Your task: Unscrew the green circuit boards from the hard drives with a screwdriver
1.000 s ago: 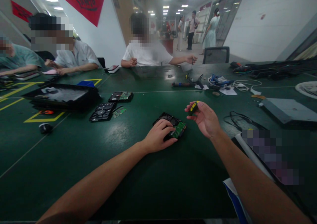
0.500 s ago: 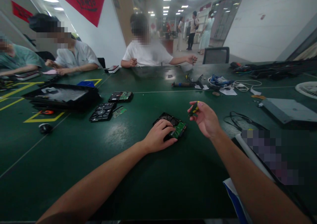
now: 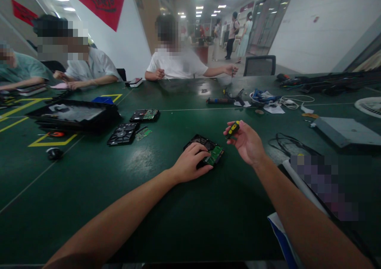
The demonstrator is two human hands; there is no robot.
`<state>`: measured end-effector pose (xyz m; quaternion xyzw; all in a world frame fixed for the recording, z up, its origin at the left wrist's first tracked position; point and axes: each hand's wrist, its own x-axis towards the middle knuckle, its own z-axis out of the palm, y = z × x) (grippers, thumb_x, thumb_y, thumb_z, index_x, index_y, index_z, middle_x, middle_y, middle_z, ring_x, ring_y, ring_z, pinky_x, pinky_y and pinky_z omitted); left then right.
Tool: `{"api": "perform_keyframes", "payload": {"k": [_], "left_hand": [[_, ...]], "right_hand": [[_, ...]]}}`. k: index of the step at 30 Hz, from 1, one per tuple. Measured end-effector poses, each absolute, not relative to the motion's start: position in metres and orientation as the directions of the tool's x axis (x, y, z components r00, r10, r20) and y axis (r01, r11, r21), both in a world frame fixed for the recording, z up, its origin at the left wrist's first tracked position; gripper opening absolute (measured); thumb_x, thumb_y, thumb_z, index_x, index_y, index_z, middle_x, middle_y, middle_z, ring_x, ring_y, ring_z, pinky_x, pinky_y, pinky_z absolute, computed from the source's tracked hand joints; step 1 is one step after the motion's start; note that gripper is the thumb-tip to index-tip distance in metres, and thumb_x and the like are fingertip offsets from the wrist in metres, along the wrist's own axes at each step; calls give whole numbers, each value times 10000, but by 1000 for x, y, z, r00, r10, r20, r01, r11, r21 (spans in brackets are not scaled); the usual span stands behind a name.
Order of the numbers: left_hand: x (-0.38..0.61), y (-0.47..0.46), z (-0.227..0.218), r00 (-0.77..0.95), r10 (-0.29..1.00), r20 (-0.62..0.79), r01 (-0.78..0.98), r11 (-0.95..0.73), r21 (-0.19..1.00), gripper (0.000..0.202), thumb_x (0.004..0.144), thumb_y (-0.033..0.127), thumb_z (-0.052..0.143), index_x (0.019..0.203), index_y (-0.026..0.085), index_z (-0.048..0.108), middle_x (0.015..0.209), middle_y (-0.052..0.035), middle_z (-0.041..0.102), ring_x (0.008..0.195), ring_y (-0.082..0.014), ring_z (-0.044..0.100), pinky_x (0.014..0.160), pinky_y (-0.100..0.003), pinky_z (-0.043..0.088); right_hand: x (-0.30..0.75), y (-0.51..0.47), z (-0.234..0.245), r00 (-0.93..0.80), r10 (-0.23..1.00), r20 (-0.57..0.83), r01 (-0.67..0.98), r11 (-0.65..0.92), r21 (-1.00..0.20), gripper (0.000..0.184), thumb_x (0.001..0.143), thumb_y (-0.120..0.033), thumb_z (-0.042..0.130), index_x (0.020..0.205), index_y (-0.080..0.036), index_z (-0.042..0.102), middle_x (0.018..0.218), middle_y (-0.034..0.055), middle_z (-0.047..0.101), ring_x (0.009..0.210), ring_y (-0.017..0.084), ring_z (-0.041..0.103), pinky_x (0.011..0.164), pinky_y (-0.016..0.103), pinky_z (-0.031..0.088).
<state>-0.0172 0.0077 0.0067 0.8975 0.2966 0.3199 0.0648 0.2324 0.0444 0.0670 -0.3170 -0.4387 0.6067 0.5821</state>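
Observation:
A black hard drive (image 3: 205,145) with a green circuit board lies bottom-up on the green table (image 3: 154,205) in front of me. My left hand (image 3: 190,166) rests on its near edge, fingers curled over it and pressing it down. My right hand (image 3: 246,141) hovers just right of the drive, fingers pinched on a small black and yellow screwdriver (image 3: 232,129) held above the table.
Left of the drive lie a second hard drive (image 3: 145,115), a black drive cover (image 3: 123,134), a loose green board (image 3: 144,133) and a black tray (image 3: 71,115). Cables (image 3: 287,142) and a grey box (image 3: 345,131) sit at right. Several people sit across the table.
My right hand has turned the screwdriver a little between its fingers, staying in the same place. My left hand has not moved.

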Motion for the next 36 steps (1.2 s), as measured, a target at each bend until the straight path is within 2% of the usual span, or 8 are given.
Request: {"api": "perform_keyframes", "payload": {"k": [7,12,14,21,27,31,36], "left_hand": [[-17,8,7,618,574,537,486,-816,312,383,971,448,721,1269,215,661,1231,-129,649,1207,-305,597,1047,-513,528],[-18,8,8,621,580,527,491,-812,316,391,971,456,719,1273,214,663,1238,-132,646,1207,-307,598,1042,-516,530],[-18,8,8,623,582,523,493,-811,316,388,975,457,714,1273,214,663,1237,-132,646,1206,-306,598,1042,-517,530],[-18,8,6,618,587,523,494,-807,323,397,967,452,722,1291,229,663,1246,-131,648,1218,-309,598,1053,-528,527],[-18,8,7,621,589,517,495,-806,324,392,972,459,714,1286,230,664,1255,-128,645,1234,-314,594,1055,-536,528],[-17,7,8,610,601,516,512,-796,323,421,967,466,718,1304,224,650,1260,-132,646,1236,-318,596,1058,-538,528],[-17,7,7,598,610,520,520,-789,327,476,939,467,745,1326,217,627,1263,-134,645,1234,-323,596,1061,-543,526]], "right_hand": [[233,43,66,-100,981,169,-413,114,-903,251,883,-473,788,1006,-254,783,976,34,749,920,181,703,613,245,586],[232,43,69,-134,982,132,-427,62,-902,359,902,-583,734,1005,-241,769,1008,64,782,975,225,740,714,309,637],[232,43,69,-138,983,119,-429,49,-902,383,914,-601,709,998,-232,768,986,71,782,956,224,740,700,307,632],[230,39,72,-101,980,169,-379,119,-918,265,890,-497,764,1033,-274,766,927,30,744,888,179,698,544,225,514],[231,40,71,-113,980,165,-387,109,-916,276,884,-510,776,994,-258,755,999,47,768,949,201,722,615,259,576],[232,42,69,-150,980,130,-431,54,-901,357,927,-576,698,1010,-235,762,1030,73,786,989,221,738,695,294,625],[232,42,69,-115,986,124,-427,64,-902,311,908,-537,727,1013,-246,752,986,55,776,947,208,729,650,275,605]]}}
